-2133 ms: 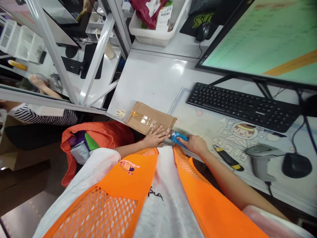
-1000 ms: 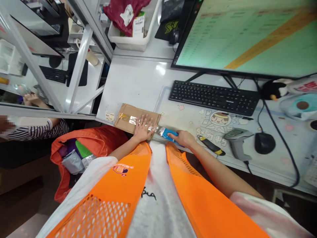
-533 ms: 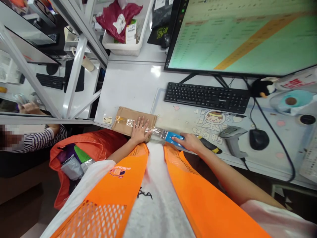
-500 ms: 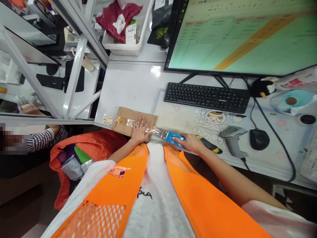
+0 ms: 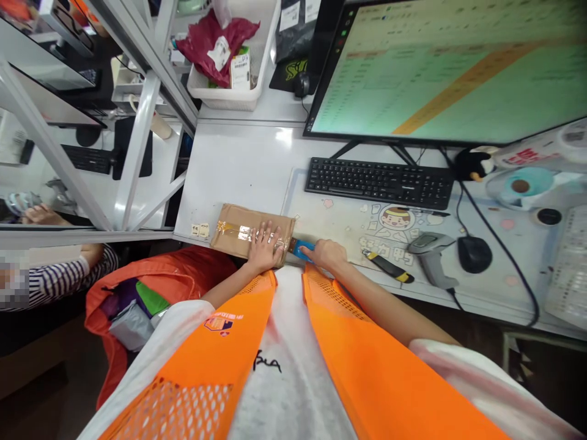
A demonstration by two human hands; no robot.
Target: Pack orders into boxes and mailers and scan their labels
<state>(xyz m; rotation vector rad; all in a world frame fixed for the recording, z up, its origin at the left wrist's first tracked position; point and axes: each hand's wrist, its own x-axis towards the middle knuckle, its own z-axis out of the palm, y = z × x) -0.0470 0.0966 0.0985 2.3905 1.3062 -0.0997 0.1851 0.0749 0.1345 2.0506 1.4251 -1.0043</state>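
A flat brown cardboard box (image 5: pixel 233 229) lies near the front edge of the desk, with shiny clear tape along its top. On its right part my left hand (image 5: pixel 265 247) rests palm down, fingers spread, holding nothing. A blue tape dispenser (image 5: pixel 302 249) is in my right hand (image 5: pixel 331 254), whose fingers are wrapped round it. The dispenser's front end is at the right edge of the box; whether it touches is hard to see. To the right of that hand lies a yellow and black utility knife (image 5: pixel 389 266).
Behind the knife are a barcode scanner (image 5: pixel 431 253), a mouse (image 5: pixel 474 253), a keyboard (image 5: pixel 380 183) and a monitor (image 5: pixel 440 79). A white basket (image 5: pixel 224 98) with parcels stands at the back left. An orange bag (image 5: pixel 183 266) hangs below the left edge; a person's striped sleeve (image 5: pixel 59 281) shows beyond.
My right hand has brought the tape dispenser left, up to the box's right edge. The stretch of clear tape between them is no longer visible. My left hand stays on the box.
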